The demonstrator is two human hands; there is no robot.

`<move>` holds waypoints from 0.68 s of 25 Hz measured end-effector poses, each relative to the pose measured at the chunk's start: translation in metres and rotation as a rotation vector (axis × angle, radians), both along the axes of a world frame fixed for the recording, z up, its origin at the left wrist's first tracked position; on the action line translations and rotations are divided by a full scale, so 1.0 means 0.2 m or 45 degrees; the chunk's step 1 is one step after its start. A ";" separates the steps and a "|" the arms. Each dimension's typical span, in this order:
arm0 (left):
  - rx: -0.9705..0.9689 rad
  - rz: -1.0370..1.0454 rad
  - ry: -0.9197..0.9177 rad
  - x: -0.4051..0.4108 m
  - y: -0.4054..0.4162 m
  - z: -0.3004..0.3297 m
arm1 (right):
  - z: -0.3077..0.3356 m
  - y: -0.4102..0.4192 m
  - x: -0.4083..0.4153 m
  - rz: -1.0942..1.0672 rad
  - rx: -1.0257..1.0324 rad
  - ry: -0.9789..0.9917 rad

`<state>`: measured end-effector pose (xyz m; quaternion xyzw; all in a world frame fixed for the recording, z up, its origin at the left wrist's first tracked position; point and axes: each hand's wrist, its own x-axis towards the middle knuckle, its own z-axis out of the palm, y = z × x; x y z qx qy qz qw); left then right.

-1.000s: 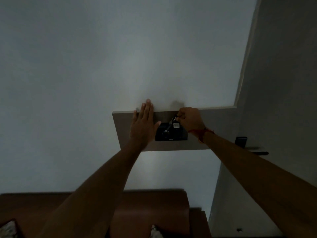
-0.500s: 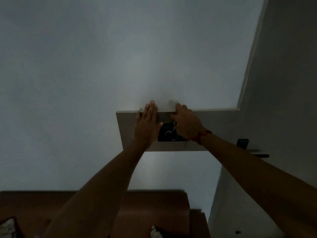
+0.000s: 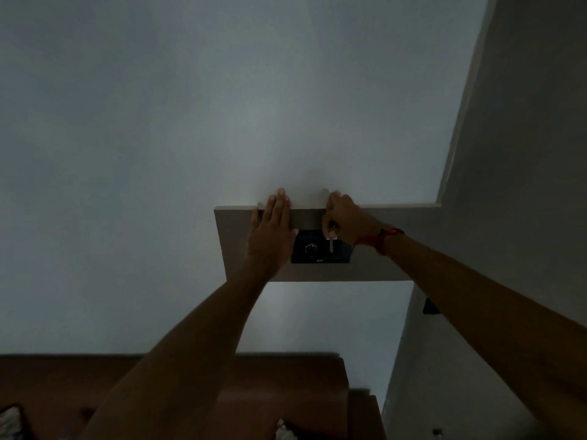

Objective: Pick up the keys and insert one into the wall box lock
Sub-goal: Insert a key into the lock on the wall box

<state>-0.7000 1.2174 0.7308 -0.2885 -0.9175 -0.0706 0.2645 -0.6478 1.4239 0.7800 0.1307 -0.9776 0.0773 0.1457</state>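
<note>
A small black wall box (image 3: 317, 254) with a round dial lock (image 3: 311, 248) sits on the grey panel (image 3: 374, 265) high on the wall. My left hand (image 3: 273, 231) lies flat against the panel, fingers together, touching the box's left edge. My right hand (image 3: 347, 222) is closed above the box's top right corner, pinching the keys (image 3: 331, 238). One pale key blade hangs down from my fingers over the box's face, just right of the dial. Whether its tip touches the box I cannot tell.
The pale wall fills the upper view, with a grey side wall (image 3: 524, 154) on the right carrying a dark switch (image 3: 430, 308). A brown wooden headboard or cabinet top (image 3: 286, 392) runs along the bottom. The room is dim.
My right hand has lifted off the box face and now holds a key blade pointing down over it. My left hand stays flat on the panel.
</note>
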 end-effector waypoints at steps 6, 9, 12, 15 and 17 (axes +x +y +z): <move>0.024 0.018 0.010 0.01 0.01 -0.01 | -0.09 0.02 0.04 -0.039 -0.139 0.294; 0.031 0.028 0.009 0.02 0.02 -0.02 | -0.13 0.00 0.02 -0.164 -0.221 0.312; 0.034 0.020 0.008 0.02 0.02 -0.01 | -0.13 -0.01 -0.01 -0.245 -0.312 0.284; 0.022 0.027 0.010 0.02 0.02 -0.01 | -0.15 -0.02 0.00 -0.294 -0.392 0.352; 0.027 0.030 0.009 0.02 0.02 -0.01 | -0.18 -0.02 0.02 -0.273 -0.374 0.400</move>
